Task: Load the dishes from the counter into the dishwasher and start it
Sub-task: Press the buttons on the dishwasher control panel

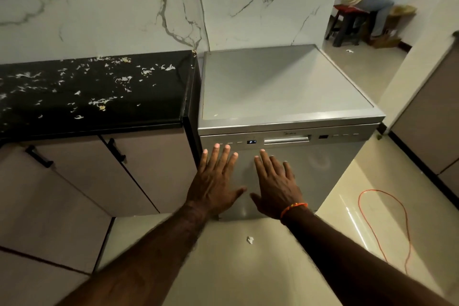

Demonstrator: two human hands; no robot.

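Dishwasher (pixel 285 97) door shut beside the counter (pixel 94 97), display (pixel 251 142) lit. Left hand (pixel 216 181) and right hand (pixel 275 184) spread flat and empty on the door. No dishes visible. Risk: left fingertips (pixel 217 146) at the button row could change the program.

We see left grip (pixel 215 181) and right grip (pixel 274 185) flat, fingers spread, side by side against closed dishwasher (pixel 285 112) door; display (pixel 251 142) just above; littered tabletop (pixel 94 92) left.
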